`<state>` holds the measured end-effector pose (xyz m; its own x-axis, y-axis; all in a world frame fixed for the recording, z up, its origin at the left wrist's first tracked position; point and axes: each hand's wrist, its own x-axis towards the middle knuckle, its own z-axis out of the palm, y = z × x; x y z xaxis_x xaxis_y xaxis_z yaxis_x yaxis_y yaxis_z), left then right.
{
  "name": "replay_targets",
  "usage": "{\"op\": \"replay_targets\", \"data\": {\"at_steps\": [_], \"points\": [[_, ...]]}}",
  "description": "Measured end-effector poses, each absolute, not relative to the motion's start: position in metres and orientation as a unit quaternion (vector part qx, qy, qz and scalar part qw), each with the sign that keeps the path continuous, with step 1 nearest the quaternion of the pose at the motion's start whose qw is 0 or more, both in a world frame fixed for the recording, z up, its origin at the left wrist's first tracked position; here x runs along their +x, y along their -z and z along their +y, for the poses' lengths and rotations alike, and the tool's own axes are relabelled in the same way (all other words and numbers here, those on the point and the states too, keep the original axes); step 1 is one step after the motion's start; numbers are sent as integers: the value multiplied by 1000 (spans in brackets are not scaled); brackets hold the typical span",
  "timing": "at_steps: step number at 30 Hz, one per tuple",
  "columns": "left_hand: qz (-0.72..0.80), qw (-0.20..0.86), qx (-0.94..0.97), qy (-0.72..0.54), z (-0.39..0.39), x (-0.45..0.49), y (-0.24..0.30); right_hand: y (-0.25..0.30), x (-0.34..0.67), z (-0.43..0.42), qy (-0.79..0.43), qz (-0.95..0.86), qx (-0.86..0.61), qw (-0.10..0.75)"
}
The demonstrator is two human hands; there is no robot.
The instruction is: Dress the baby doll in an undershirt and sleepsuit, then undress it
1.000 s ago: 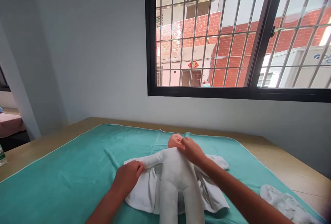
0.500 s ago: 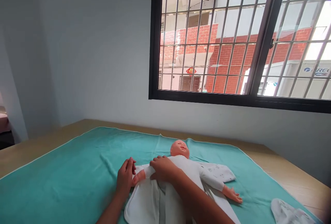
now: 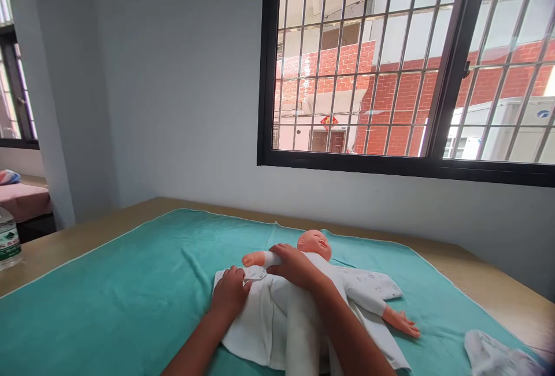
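A baby doll [image 3: 315, 244] with a white cloth body lies on its back on a teal blanket [image 3: 130, 283]. Under it spreads an open white garment [image 3: 255, 324]. My right hand [image 3: 295, 266] is closed around the doll's near arm, which sticks out to the left with its bare hand showing. My left hand [image 3: 229, 292] pinches the garment's left sleeve just below that arm. The doll's other arm [image 3: 392, 318] is inside the patterned right sleeve, its hand poking out.
The blanket covers a wooden table [image 3: 485, 283] against a grey wall under a barred window [image 3: 403, 63]. A crumpled white cloth [image 3: 494, 356] lies at the blanket's right corner. A water bottle [image 3: 8, 240] stands at the far left edge.
My right hand went from the doll's chest to its left arm and lifted the arm out sideways. My left hand shifted onto the sleeve. The view panned slightly.
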<state>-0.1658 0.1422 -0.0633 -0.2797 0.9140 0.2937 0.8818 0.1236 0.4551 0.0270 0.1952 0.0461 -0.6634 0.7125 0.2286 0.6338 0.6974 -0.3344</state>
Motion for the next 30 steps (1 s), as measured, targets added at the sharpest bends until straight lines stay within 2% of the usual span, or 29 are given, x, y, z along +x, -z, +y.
{"op": "replay_targets", "data": {"at_steps": [4, 8, 12, 16, 23, 30], "points": [[701, 145, 545, -437, 144, -177, 60, -38, 28, 199, -83, -931, -318, 156], [617, 286, 423, -599, 140, -178, 48, -31, 31, 206, -88, -930, -311, 178], [531, 419, 328, -660, 131, -174, 32, -30, 33, 210, -111, -916, -328, 204], [470, 511, 268, -667, 127, -179, 21, -37, 37, 209, -107, -911, -345, 199], [461, 472, 265, -703, 120, -178, 2, -34, 32, 206, -51, -932, -345, 104], [433, 473, 289, -710, 102, -153, -27, -33, 23, 203, -28, -921, -380, 83]]}}
